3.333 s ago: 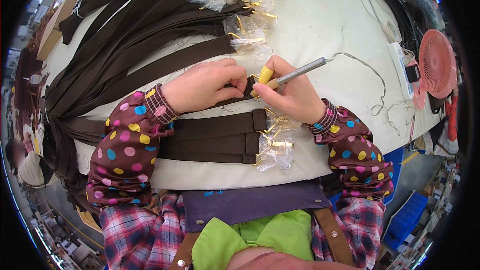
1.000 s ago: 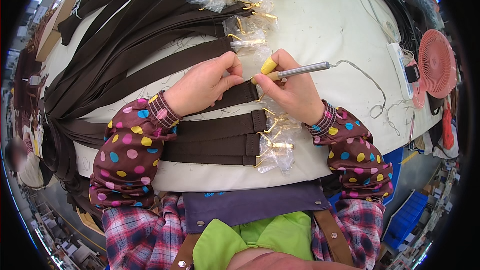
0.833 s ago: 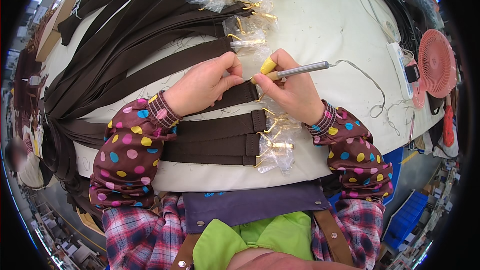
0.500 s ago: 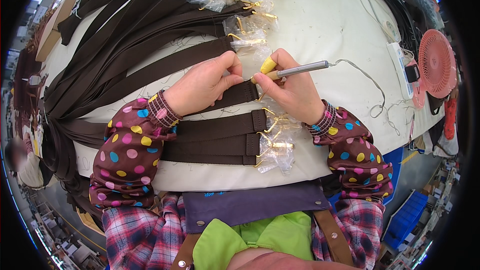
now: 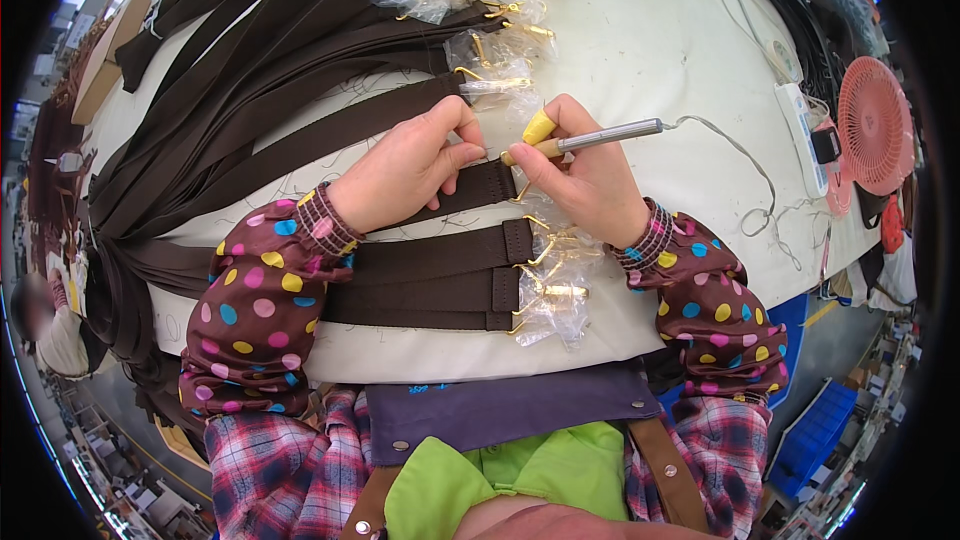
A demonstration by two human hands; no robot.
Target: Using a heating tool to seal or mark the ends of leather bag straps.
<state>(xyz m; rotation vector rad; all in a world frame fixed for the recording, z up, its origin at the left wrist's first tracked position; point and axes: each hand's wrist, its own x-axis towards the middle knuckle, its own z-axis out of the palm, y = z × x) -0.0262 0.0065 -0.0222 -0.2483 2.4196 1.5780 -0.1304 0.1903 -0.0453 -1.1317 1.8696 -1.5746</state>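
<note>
At the far left, a flat brown cardboard box (image 5: 110, 50) leaned at the edge of the white, smooth-topped table (image 5: 650, 30). Close by, a big bunch of dark brown cloth straps (image 5: 120, 305) hung in floppy loops, then spread out like long ribbons. The left sleeve (image 5: 255, 310) was shiny and brown, with bright round dots and a gathered, stretchy cuff. The left hand (image 5: 405, 165) had its thumb and finger pinched together; I could not tell if a thin thread was between them. Just under its fingertips lay the strap being worked on (image 5: 480, 190), flat on the table, with a square, stitched end. Below it lay more flat straps, and their shiny gold hooks (image 5: 555, 290) sat in crinkly clear plastic. The right hand (image 5: 590, 195) was closed around a pen-shaped tool (image 5: 625, 131) with a smooth metal tube and a tan grip. Its tip was by the strap's top corner. A yellow cover (image 5: 540, 127) wrapped one finger. A thin, bendy gray cord (image 5: 742, 154) ran from the tool. Farther right were a long white power strip (image 5: 797, 120) and a round pink fan (image 5: 875, 125) with thin ribs.
</note>
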